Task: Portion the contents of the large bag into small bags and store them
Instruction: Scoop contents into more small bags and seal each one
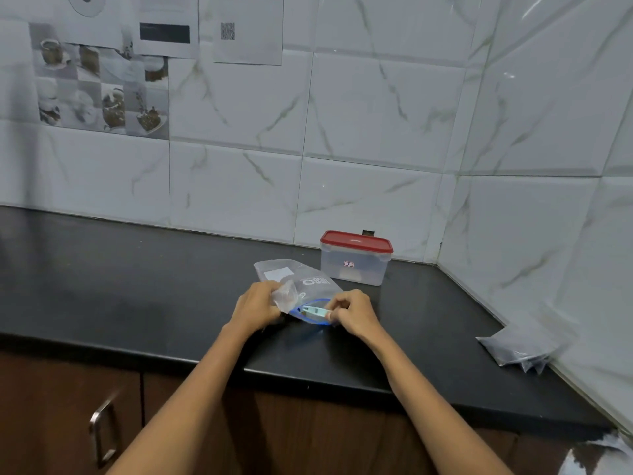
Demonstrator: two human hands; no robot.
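Observation:
A large clear zip bag [310, 281] with a blue-edged mouth lies on the black counter [137, 286]. My left hand [258, 305] grips a small clear plastic bag [286, 296] at the large bag's left side. My right hand [352, 311] pinches a pale green scoop [313, 311] whose end sits in the large bag's blue mouth. A clear storage box [354, 265] with a red lid stands just behind the bag, near the wall. Several small clear bags [520, 344] lie stacked at the counter's right edge by the side wall.
Tiled walls meet in a corner behind the box. Brown cabinet doors with a metal handle [101, 430] sit below the counter's front edge. Another piece of clear plastic [596, 457] shows at the bottom right corner.

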